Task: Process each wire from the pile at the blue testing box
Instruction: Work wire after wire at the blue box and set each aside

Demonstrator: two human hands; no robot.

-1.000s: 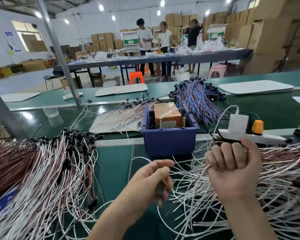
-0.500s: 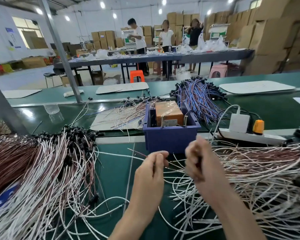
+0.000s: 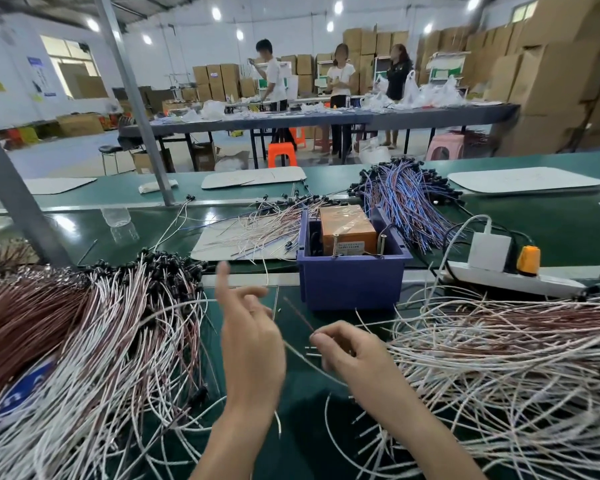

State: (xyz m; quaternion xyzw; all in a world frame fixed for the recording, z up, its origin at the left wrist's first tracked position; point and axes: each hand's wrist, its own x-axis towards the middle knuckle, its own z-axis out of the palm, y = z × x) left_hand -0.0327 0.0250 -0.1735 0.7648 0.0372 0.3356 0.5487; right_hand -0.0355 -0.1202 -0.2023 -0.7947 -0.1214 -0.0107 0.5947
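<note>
- right hand (image 3: 357, 362) near centre, fingers curled, pinching a thin wire (image 3: 299, 315). its free end points far, toward the blue testing box (image 3: 350, 285). reads as lining the tip up for the box.
- left hand (image 3: 253, 341) just left of it, hands apart. index finger up, the rest motion-blurred, so can't tell if it grips anything.
- loose pile (image 3: 499, 358) on the right, touching the right hand: probably the feed side.
- combed bundle (image 3: 101, 341) with black connectors on the left: likely finished stock, my guess.
- box sits centre, just beyond the hands, with an orange unit (image 3: 347, 233) inside and a power strip (image 3: 513, 282) to its right.
- dark green counter (image 3: 302, 420), more wire bundles on the far side.
- warehouse beyond: stacked cartons, long table, three people standing.
</note>
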